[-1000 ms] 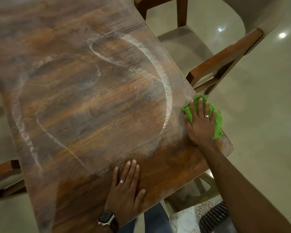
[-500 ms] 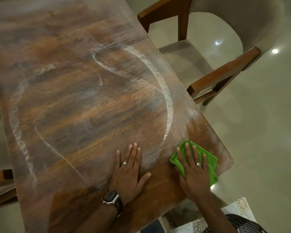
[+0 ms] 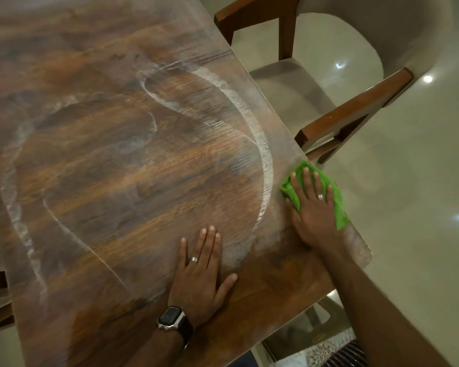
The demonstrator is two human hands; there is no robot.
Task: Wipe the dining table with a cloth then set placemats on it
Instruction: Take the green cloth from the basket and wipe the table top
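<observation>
Right hand (image 3: 314, 213) flat, pressing crumpled green cloth (image 3: 337, 205) at right edge of dark wooden worktop (image 3: 117, 168); left hand (image 3: 200, 271) flat, lower centre, holding nothing.

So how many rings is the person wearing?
2: one ring on the left hand resting on the table, one ring on the right hand pressing the green cloth. None hidden, apparently.

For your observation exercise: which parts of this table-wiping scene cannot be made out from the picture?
Head view:
- Green cloth: middle hidden under the right hand.
- Brown wooden dining table: far end cut off by the frame's top and left edges.
- Black wristwatch: its face too dark to read.
- Placemats: none in view.
</observation>
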